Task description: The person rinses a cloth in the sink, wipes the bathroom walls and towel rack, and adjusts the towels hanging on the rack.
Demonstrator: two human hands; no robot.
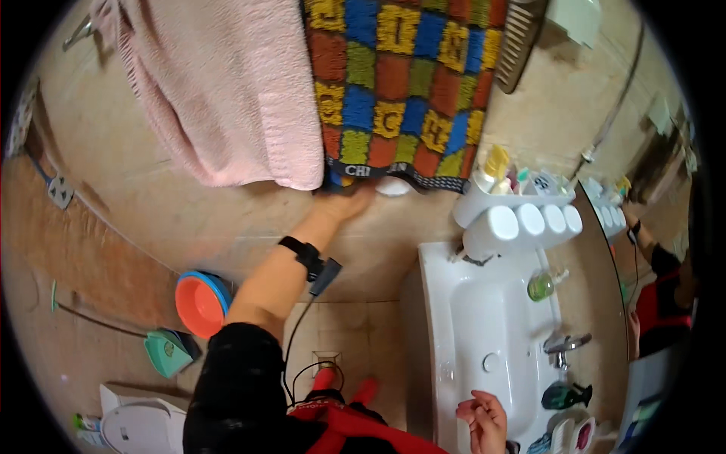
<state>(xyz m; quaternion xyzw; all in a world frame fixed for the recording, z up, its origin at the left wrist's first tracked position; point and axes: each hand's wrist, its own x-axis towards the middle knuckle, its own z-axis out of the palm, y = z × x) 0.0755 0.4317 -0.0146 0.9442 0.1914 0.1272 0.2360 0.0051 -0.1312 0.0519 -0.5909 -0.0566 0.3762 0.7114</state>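
My left hand point(352, 203) is raised to the wall at the lower edge of a towel point(393, 91) with red, blue, yellow and green squares. Its fingers go behind the dark hem, so their grip is hidden. Close beside them, a white rounded thing point(392, 187) shows under the hem. To the left hangs a pink towel point(227, 91), its bottom edge just above my left wrist. My right hand point(485, 420) hovers over the near part of the white sink point(441, 325), with loosely bent fingers apart and nothing visible in them.
White cups point(503, 224) and a toiletry holder point(484, 200) are mounted beyond the sink. A green soap bottle point(541, 286), a tap point(566, 344) and a dark green bottle point(563, 396) line its right side. Left are an orange basin point(200, 306), a green dustpan point(166, 354) and a toilet point(140, 427).
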